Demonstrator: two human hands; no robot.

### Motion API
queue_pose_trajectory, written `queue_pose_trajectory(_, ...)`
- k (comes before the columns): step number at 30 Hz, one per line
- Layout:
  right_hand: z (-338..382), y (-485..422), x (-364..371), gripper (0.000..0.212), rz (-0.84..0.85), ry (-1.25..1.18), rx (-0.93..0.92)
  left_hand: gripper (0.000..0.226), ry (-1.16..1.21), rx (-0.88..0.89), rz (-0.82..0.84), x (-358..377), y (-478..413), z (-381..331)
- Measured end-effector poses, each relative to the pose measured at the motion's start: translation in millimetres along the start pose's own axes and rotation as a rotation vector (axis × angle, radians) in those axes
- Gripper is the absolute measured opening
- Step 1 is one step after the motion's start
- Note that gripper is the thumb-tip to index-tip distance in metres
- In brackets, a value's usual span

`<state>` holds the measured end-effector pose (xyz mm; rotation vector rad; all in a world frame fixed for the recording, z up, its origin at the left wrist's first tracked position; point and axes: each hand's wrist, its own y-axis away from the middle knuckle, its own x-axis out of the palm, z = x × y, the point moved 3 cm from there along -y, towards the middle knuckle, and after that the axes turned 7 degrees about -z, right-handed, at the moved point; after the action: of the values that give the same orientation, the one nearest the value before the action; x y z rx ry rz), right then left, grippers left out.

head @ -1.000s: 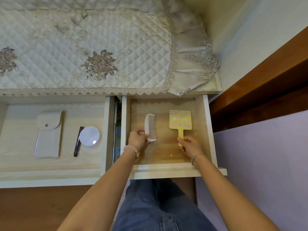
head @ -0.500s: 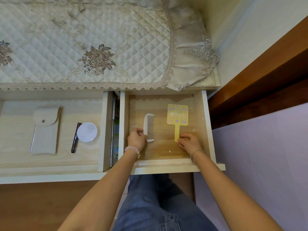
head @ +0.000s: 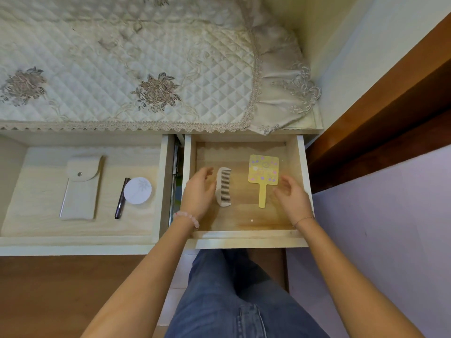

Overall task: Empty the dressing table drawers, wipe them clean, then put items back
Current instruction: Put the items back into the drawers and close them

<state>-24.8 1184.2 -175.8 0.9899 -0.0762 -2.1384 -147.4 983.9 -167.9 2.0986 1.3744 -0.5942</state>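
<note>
The fingers (head: pixel 207 172) of the left hand (head: pixel 199 192) are held loosely spread, with nothing gripped; they are blurred, just left of the white comb (head: pixel 225 186), and contact with it cannot be told. The fingers (head: pixel 285 179) of the right hand (head: pixel 292 198) are likewise relaxed and empty, just right of the handle of the yellow hand mirror (head: pixel 263 173). Comb and mirror are laid flat, side by side and apart, on the floor of the open right drawer (head: pixel 246 240). A bead bracelet (head: pixel 189 218) is worn on the left wrist, a thin chain (head: pixel 303 219) on the right. In the open left drawer (head: pixel 78 246) a pale pouch (head: pixel 81 189), a dark pen (head: pixel 121 198) and a round white compact (head: pixel 137 190) are seen. A quilted cloth (head: pixel 122 69) is spread over the surface (head: pixel 316 123) above.
</note>
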Motion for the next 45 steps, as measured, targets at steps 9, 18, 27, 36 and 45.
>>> queue_pose_trajectory(9,29,20,-37,0.056,-0.179,0.272,-0.393,0.047,-0.554,0.522,-0.244,-60,-4,-30)
queue_pose_trajectory(18,48,40,-36,0.054,-0.25,0.287,-0.461,0.05,-0.662,0.612,-0.219,-72,-1,-31)
queue_pose_trajectory(27,61,56,-12,0.056,-0.338,0.268,-0.358,0.051,-0.576,0.759,-0.11,-88,-36,-43)
queue_pose_trajectory(36,54,97,27,0.052,-0.513,0.213,-0.082,0.052,-0.581,0.964,0.143,-77,-98,-46)
queue_pose_trajectory(45,33,142,53,0.061,-0.637,0.095,0.239,0.055,-0.569,1.067,0.351,-40,-135,-41)
